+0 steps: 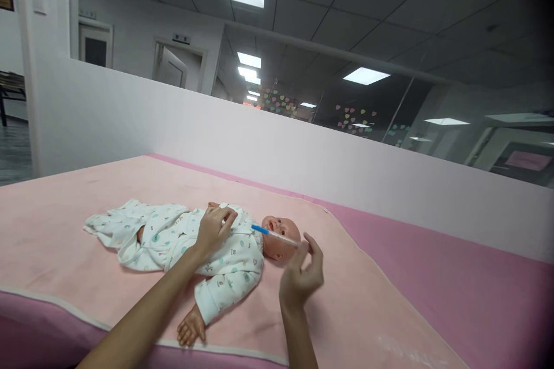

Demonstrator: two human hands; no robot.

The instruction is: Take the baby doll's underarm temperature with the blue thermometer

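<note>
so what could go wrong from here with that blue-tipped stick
The right hand pinches the blue-tipped stick by one end, so it might slip and drop. In this view the stick crosses the baby doll's face; if it dips, it could poke there, though the gap is hard to judge.

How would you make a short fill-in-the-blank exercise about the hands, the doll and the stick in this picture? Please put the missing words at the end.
1. The right hand holds a thin stick whose free end is coloured ____.
2. The doll lies face ____ on the pink mat.
3. The left hand is over the doll's clothed body, while the right hand is nearer to its bald ____.

Missing words: blue; up; head.
</note>
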